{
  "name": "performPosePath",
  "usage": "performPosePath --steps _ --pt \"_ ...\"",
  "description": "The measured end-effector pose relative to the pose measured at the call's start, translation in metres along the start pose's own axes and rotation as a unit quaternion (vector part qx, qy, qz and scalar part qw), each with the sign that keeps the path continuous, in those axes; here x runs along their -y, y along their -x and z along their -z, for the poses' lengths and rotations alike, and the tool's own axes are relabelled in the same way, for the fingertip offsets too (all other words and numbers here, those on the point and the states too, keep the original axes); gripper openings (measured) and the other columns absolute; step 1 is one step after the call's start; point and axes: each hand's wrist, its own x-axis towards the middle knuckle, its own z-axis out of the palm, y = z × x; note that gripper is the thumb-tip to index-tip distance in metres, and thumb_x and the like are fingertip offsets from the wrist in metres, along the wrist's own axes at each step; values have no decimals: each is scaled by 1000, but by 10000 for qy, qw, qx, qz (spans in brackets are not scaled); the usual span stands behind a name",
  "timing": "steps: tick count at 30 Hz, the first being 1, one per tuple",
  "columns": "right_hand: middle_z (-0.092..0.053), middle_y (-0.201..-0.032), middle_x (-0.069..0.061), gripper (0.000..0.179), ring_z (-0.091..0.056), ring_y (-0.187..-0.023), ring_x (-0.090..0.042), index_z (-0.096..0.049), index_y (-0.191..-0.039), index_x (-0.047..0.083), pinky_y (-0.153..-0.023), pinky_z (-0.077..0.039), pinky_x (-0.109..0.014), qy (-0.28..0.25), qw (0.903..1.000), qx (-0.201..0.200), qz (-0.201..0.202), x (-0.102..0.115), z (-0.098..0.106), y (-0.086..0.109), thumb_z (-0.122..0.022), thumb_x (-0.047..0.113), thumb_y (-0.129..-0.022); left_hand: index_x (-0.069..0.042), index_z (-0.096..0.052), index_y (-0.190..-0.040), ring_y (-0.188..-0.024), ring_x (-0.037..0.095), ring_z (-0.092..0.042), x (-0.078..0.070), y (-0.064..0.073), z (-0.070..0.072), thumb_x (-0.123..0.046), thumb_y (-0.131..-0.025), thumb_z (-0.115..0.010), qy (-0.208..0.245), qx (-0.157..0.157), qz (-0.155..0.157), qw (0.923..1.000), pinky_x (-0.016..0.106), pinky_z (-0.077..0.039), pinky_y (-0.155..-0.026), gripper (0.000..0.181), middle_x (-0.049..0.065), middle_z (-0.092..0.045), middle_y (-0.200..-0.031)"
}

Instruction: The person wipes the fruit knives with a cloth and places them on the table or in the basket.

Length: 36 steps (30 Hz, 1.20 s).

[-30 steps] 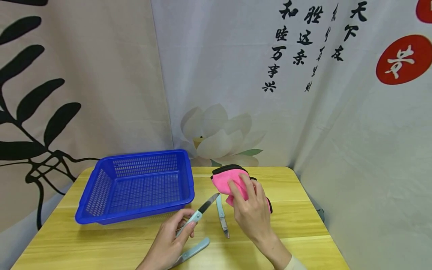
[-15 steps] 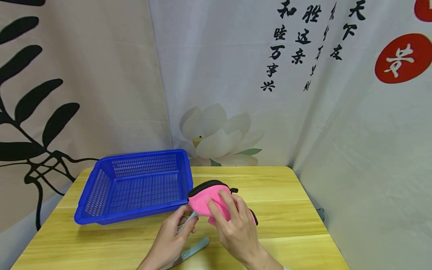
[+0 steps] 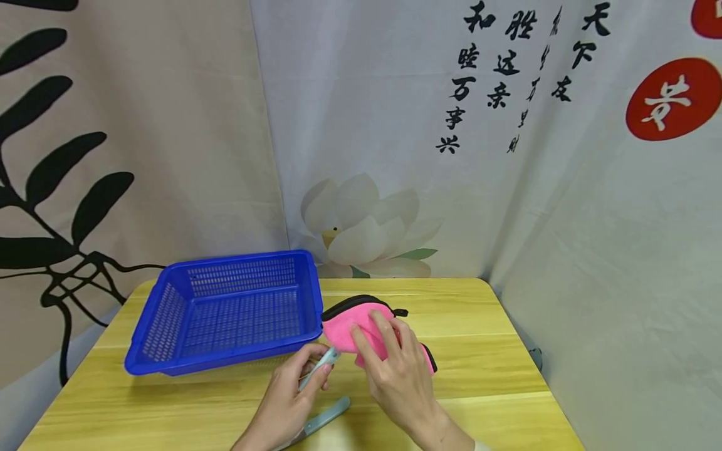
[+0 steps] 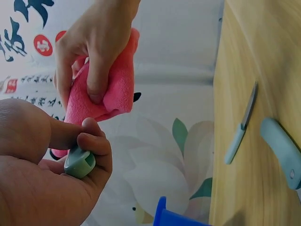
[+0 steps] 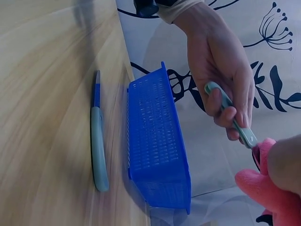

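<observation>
My left hand (image 3: 287, 394) grips a folding-style knife (image 5: 230, 110) by its pale green handle, the blade pointing up and right. A soft pink cloth (image 3: 344, 329) with black edging is bunched in my right hand (image 3: 397, 376), thumb and fingers pinching it. The cloth (image 5: 251, 181) wraps about the blade just beyond the handle, so the blade is hidden. On the table below lies a second knife (image 3: 329, 414), its blade partly behind my left hand. A third knife (image 4: 240, 132) shows in the left wrist view; in the head view the right hand and cloth cover it.
A blue plastic basket (image 3: 225, 363) with perforated walls stands at the table's back left, close to my left hand. The wooden table (image 3: 485, 351) ends at a back edge against a printed curtain (image 3: 361, 125).
My right hand has brought the cloth left and down onto the blade of the held knife, then shifted slightly right and up along it. The left hand has stayed nearly still.
</observation>
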Motion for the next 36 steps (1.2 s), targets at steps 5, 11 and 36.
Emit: performPosePath --steps 5,11,36 --pt "-68 -141 -23 40 -62 -108 -40 -77 -138 14 -89 -61 -48 -15 9999 33 -118 -4 -3 -1 -47 16 -112 -16 -73 -127 -80 4 -68 2 4 5 -12 -113 -68 -63 24 -161 9998 25 -56 -73 15 -7 -69 -86" --pt "-66 -142 -23 41 -61 -106 -39 -76 -140 14 -84 -63 -47 -86 9995 140 -278 -10 -5 0 -70 14 -99 -13 -73 -127 -79 5 -68 7 8 7 -10 -112 -68 -28 -17 -535 9986 26 -58 -75 15 -9 -69 -86" --pt "-68 -145 -28 35 -61 -104 -41 -79 -134 8 -83 -60 -49 -402 9945 -224 -941 -35 -3 9 -60 9 -105 -20 -74 -122 -77 -3 -60 19 16 17 -5 -109 -73 -687 -813 -1265 9862 22 -52 -63 20 -13 -67 -88"
